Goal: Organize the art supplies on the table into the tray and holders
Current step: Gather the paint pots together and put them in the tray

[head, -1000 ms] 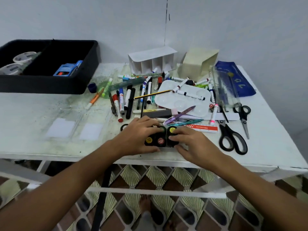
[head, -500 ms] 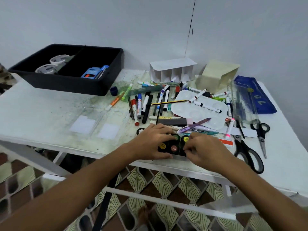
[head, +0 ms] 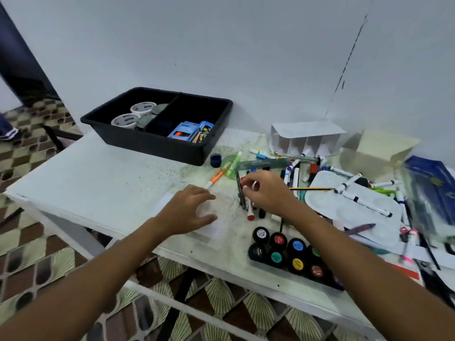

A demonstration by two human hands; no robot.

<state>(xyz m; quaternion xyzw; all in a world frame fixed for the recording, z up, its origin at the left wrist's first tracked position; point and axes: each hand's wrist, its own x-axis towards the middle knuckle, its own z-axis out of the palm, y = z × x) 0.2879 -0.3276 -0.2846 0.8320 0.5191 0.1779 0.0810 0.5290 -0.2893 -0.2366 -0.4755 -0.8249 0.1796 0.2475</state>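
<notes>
Several markers lie with long axes running toward the surface's far edge, under the right hand. Its fingers curl round them, gripping. Left hand rests beside, loosely spread, holding nothing.

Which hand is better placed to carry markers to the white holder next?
Right. The right hand already grips markers and is nearer the white holder; the left hand rests open on a clear sleeve.

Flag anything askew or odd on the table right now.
The white divided holder lies tipped on its side, its compartments facing the pile and apparently empty. Markers lie strewn in front of it and over the white palette. Dark speckles mark the tabletop near the black tray.
</notes>
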